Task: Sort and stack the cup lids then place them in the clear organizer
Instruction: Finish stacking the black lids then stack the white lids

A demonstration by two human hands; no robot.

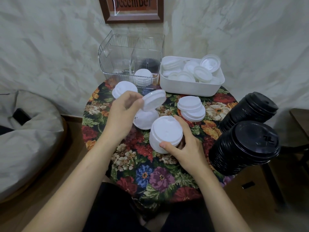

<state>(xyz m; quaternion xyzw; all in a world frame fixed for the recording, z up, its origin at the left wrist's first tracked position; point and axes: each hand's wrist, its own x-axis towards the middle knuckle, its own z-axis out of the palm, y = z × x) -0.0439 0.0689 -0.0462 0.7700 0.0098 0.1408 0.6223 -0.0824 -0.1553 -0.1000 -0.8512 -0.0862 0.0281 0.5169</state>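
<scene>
Left hand: your left hand (pixel 123 113) pinches a single white lid (pixel 154 99), tilted, above the table.
Right hand: your right hand (pixel 185 146) is wrapped around a stack of white lids (pixel 165 133).
Organizer: the clear organizer (pixel 132 54) stands at the back, white lids visible through its front wall.
Bin: the white bin (pixel 192 87) just beside it holds loose lids.
Black lids: two black stacks (pixel 247 144) stand on your right.
</scene>
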